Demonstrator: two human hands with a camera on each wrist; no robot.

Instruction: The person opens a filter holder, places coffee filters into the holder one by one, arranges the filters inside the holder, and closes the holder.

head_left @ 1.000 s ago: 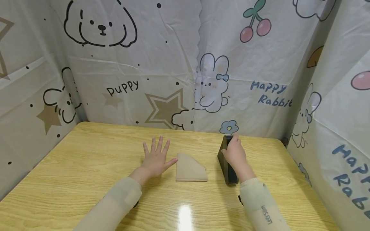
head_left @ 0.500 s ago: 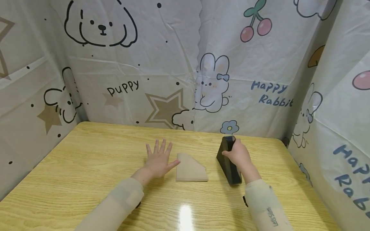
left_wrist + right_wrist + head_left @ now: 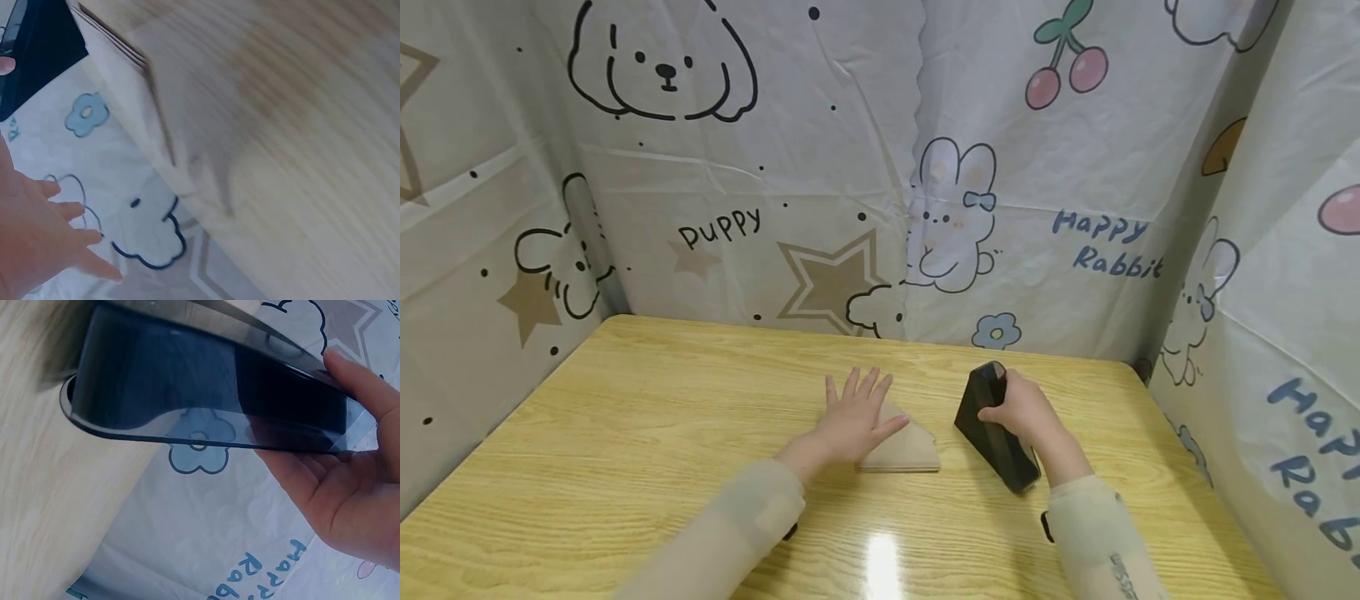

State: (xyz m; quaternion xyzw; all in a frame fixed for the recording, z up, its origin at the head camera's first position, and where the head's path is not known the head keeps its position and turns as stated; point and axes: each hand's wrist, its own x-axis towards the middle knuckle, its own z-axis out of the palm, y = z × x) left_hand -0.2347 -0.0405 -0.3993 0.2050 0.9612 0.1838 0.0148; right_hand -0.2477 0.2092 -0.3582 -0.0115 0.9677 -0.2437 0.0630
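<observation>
A small stack of tan coffee filter papers (image 3: 906, 454) lies mid-table; its layered edge shows in the left wrist view. My left hand (image 3: 853, 421), fingers straight and spread, is over the stack's left part and hides it in the head view. In my right hand (image 3: 1026, 408) is a dark, see-through coffee filter holder (image 3: 992, 429), gripped near its far end with the thumb on one side and fingers on the other. The holder (image 3: 206, 387) leans to the left, its near end low by the table. Its inside appears as smoky dark plastic in the right wrist view.
The yellow wood-grain table (image 3: 647, 433) ends at a back edge against a pale printed curtain (image 3: 820, 167). More of the curtain (image 3: 1292, 333) hangs along the right side, and it also closes off the left.
My left hand has moved right, from beside the filter papers to over them. My right hand has tilted the filter holder and shifted its near end to the right.
</observation>
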